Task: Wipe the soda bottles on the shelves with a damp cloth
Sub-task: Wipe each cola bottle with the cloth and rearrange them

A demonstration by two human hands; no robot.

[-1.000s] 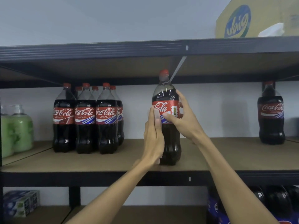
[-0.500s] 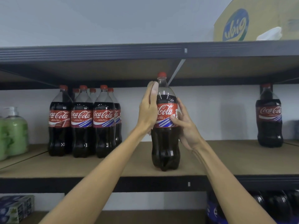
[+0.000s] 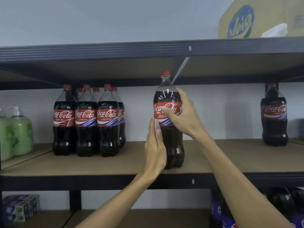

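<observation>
The left hand (image 3: pixel 155 145) has slid down the cola bottle (image 3: pixel 173 145) from its top to its lower side, fingers flat on it. The right hand (image 3: pixel 184 116) has moved up and wraps the label (image 3: pixel 158 112). The bottle stands upright, cap on top, near the shelf (image 3: pixel 98 167) front edge. A bunch of bottles (image 3: pixel 86 120) stands left, a lone bottle (image 3: pixel 273 116) far right.

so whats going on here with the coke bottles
A person is handling one bottle that stands alone on the middle shelf. The right hand holds it around the label, and the left hand lies flat against its lower side, fingers straight. No cloth shows in either hand. More bottles stand grouped to the left.
</observation>
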